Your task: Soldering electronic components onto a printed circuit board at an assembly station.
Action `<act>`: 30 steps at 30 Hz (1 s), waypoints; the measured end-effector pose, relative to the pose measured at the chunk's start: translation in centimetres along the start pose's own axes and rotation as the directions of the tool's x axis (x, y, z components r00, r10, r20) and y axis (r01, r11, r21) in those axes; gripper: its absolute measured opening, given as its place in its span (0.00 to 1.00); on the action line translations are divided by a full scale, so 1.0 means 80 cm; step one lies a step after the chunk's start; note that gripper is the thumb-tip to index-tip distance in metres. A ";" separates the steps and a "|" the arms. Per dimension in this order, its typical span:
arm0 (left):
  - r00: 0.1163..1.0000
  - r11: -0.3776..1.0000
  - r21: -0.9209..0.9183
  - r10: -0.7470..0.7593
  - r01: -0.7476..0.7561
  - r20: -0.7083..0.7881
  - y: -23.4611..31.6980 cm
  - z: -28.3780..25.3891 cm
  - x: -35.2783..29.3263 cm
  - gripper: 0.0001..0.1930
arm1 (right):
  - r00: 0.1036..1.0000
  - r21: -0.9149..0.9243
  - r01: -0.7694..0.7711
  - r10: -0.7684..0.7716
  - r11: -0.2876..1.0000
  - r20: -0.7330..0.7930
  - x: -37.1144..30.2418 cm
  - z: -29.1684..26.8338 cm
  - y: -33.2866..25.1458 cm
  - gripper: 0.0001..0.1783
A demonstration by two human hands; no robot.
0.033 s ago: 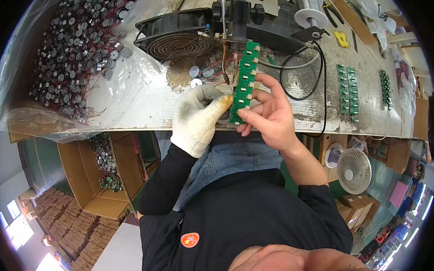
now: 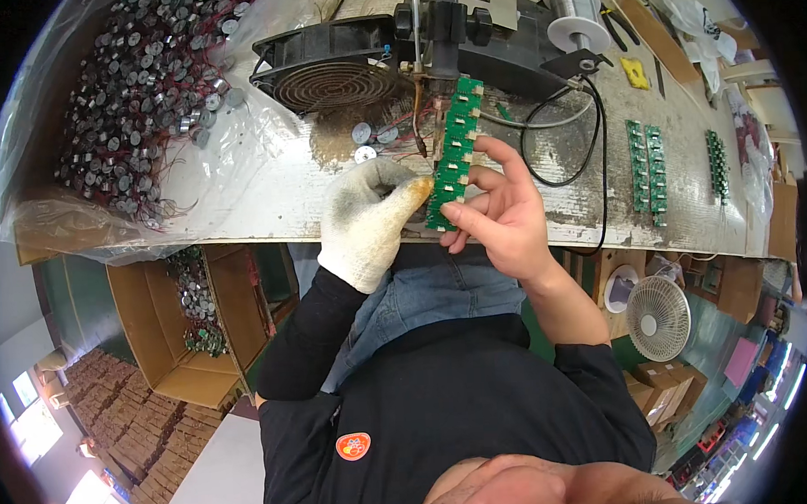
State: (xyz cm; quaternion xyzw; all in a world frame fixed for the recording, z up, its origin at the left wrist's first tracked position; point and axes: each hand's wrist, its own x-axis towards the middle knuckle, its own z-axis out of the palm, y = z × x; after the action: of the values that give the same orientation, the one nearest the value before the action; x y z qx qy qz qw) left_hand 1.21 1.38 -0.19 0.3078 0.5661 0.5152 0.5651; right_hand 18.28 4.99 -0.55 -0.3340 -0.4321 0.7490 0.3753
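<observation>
A long green circuit board strip (image 2: 453, 133) is held upright over the workbench (image 2: 266, 199), its top end by the thin rod (image 2: 418, 116) of a black soldering stand (image 2: 466, 24). My left hand (image 2: 366, 222), in a white knit glove, pinches the strip's lower left edge with its fingertips. My bare right hand (image 2: 501, 216) grips the lower right edge, index finger raised along the board. Two small round silver motors (image 2: 363, 142) lie on the bench just left of the strip.
A black fan (image 2: 333, 70) lies behind the hands. A plastic sheet with many small motors (image 2: 135, 92) fills the left. More green strips (image 2: 647, 165) lie right, past a black cable (image 2: 588, 145). A solder spool (image 2: 573, 6), a cardboard box (image 2: 182, 334) and a white fan (image 2: 658, 317) are around.
</observation>
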 end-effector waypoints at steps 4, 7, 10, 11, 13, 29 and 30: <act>1.000 1.000 -0.003 -0.004 0.004 -0.011 0.003 0.005 -0.003 0.07 | 1.000 -0.007 -0.009 0.009 1.000 -0.004 -0.003 -0.004 0.008 0.37; 0.998 0.994 0.094 0.061 -0.060 -0.003 -0.009 -0.002 0.001 0.07 | 1.000 -0.015 -0.017 0.017 1.000 -0.015 -0.004 -0.004 0.008 0.37; 0.998 0.983 0.172 0.069 -0.066 -0.010 -0.002 -0.001 0.002 0.07 | 1.000 -0.024 -0.014 0.013 1.000 -0.017 -0.002 -0.003 0.007 0.37; 0.997 0.983 0.171 0.072 -0.069 -0.012 -0.002 -0.003 0.002 0.07 | 1.000 -0.026 -0.012 0.011 1.000 -0.014 -0.001 -0.002 0.007 0.37; 0.998 0.993 0.104 0.057 -0.056 -0.009 -0.006 -0.007 0.000 0.08 | 1.000 -0.014 -0.018 0.018 1.000 -0.024 0.000 -0.002 0.007 0.37; 0.578 0.346 0.929 0.736 0.128 -0.353 0.040 -0.203 -0.015 0.12 | 0.992 -0.167 0.063 -0.081 0.984 -0.101 0.004 -0.005 0.011 0.36; 0.582 0.278 0.944 0.743 0.180 -0.330 0.047 -0.219 -0.020 0.13 | 0.993 -0.164 0.063 -0.078 0.984 -0.088 0.006 -0.003 0.012 0.36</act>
State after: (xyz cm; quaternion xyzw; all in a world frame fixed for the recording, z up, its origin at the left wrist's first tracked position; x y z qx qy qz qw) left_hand -16.19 -3.21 0.88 0.4363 0.8477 0.2758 -0.1226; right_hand 17.97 5.16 -1.60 -0.3824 -0.4846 0.6813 0.3934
